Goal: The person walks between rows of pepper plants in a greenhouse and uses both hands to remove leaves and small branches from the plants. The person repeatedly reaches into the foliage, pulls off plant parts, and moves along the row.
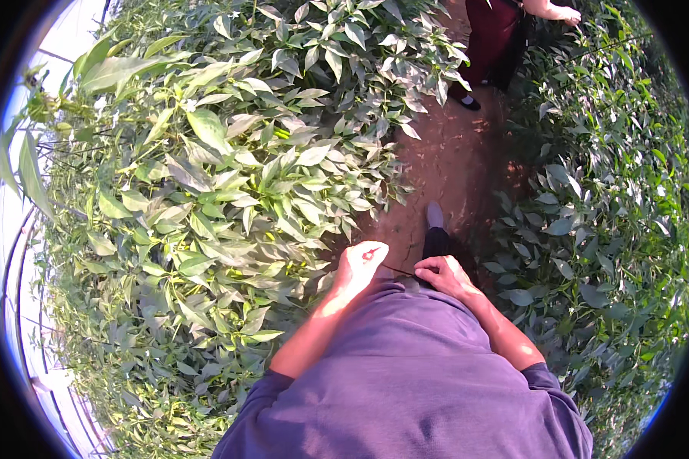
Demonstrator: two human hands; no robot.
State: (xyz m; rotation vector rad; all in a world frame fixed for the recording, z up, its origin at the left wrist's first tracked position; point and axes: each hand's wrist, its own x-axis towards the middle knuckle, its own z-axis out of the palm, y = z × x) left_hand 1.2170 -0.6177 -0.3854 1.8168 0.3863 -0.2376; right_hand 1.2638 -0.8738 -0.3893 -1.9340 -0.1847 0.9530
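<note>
My left hand (pixel 363 261) is at my waist, fingers curled, with a small reddish thing showing at its fingers; what it is cannot be told. A thin dark cord or stem (pixel 401 270) runs between my two hands. My right hand (pixel 445 275) is curled at the other side of my waist, its thumb and forefinger near the far end of the thin dark piece. Whether the fingers grip it is unclear. Leafy pepper plants (pixel 235 183), with small white flowers and a few narrow green pods, stand to the left of my hands.
A dirt path (pixel 436 155) runs ahead between two dense rows of plants. A person in dark red clothing (pixel 491 40) stands on it at the top, one arm held out to the right. My shoe (pixel 434 215) is on the path. More plants (pixel 597 241) line the right side.
</note>
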